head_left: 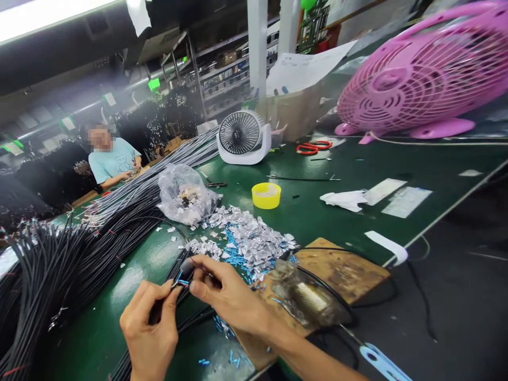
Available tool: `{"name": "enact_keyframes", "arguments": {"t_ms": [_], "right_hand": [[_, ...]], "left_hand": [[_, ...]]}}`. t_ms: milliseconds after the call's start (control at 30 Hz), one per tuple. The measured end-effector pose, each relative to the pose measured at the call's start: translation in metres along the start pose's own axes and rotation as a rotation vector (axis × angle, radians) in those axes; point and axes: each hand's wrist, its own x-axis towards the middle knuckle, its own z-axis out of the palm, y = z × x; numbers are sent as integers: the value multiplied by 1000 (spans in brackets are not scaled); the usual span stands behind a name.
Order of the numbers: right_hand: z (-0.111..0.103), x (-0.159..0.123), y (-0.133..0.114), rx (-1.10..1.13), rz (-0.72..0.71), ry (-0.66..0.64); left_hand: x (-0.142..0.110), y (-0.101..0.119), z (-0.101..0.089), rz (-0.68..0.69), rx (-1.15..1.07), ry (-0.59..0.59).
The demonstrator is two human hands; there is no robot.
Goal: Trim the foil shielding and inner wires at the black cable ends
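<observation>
Finger and thumb of my left hand (153, 323) are pinched round the end of a black cable, where thin coloured wires (182, 282), some of them blue, stick out. From the right, my right hand (228, 296) closes its fingertips on these wires; a dark grey cover (186, 265) sits at its index fingertip. Just behind the hands lies a pile of silvery foil scraps (250, 238) mixed with short blue bits (234, 251). Below the right wrist, blue clippings (236, 360) are scattered on the green table (159, 264).
Bundles of black cables (51, 286) and grey cables (186, 153) fill the left side. Right stands a stained wooden board (337, 264) with a grimy metal block. Further back are a yellow dish (266, 197), plastic bag (184, 196), white fan (243, 138), red-handled scissors (313, 147), pink fan (416, 74) and a person (115, 159).
</observation>
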Motion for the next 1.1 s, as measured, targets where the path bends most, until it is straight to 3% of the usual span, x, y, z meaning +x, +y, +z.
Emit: {"name": "enact_keyframes", "arguments": {"t_ms": [133, 200, 233, 367, 633, 833, 933, 1100], "right_hand": [[1, -3, 1, -122, -150, 76], [1, -3, 3, -171, -180, 55], [0, -4, 4, -185, -185, 44], [-1, -4, 4, -217, -156, 30], [0, -4, 1, -217, -109, 43], [0, -4, 2, -254, -125, 71], [1, -5, 3, -307, -159, 109], [1, -6, 3, -332, -199, 118]], "left_hand": [[6, 4, -3, 96, 46, 86], [6, 5, -2, 65, 60, 72], [5, 6, -2, 59, 45, 127], [2, 7, -1, 13, 67, 46], [-1, 4, -2, 69, 88, 23], [0, 9, -2, -151, 83, -46], [-2, 7, -5, -166, 82, -103], [-9, 4, -3, -314, -146, -135]]}}
